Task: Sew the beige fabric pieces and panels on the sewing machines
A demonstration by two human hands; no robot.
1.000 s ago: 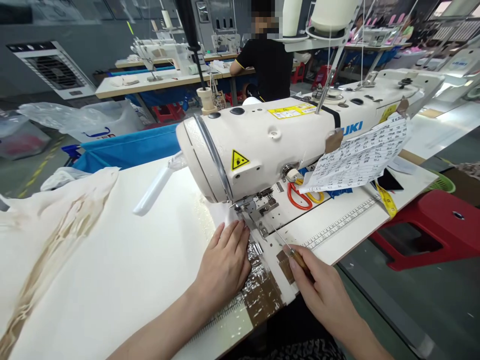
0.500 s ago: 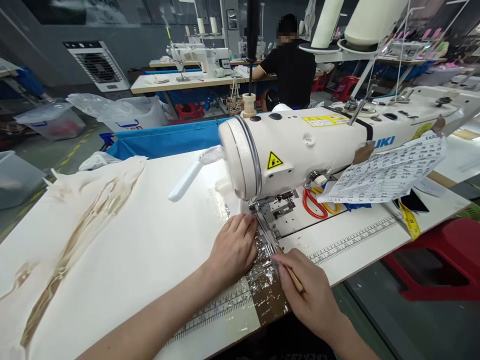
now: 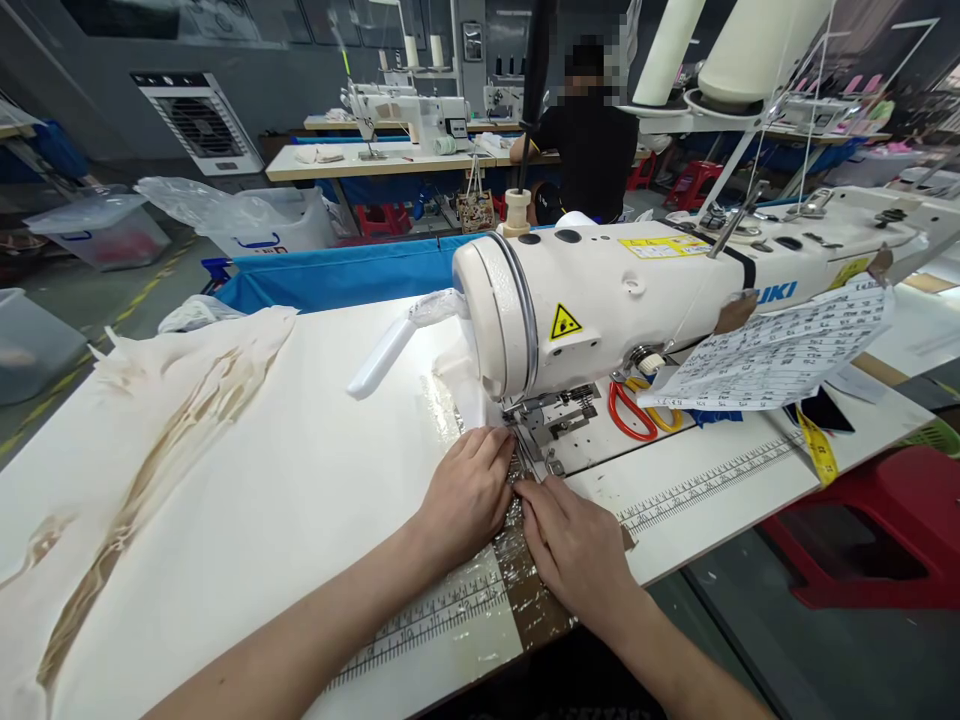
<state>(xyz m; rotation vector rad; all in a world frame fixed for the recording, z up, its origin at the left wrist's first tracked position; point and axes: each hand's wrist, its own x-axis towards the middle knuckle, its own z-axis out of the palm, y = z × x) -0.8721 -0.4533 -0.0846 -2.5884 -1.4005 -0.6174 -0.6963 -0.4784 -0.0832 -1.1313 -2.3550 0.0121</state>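
Observation:
The needle area of a white sewing machine lies in front of both hands. My left hand rests beside the presser foot, fingers bent and pressed together; what lies under the fingertips is hidden. Pale cloth shows behind those fingers, partly under the machine head. My right hand is closed just right of it, its fingertips low at the front of the metal guide. A small brown end shows at its outer side; the rest is covered by the hand.
Red-handled scissors lie right of the needle plate. A printed sheet hangs on the machine, with a yellow tape measure near it. Cream cloth is bunched on the left of the table. A person sits at a table beyond.
My right hand has moved forward and left, close to my left hand. The slim wood-handled tool it held is now mostly out of sight. My left hand stays nearly in place.

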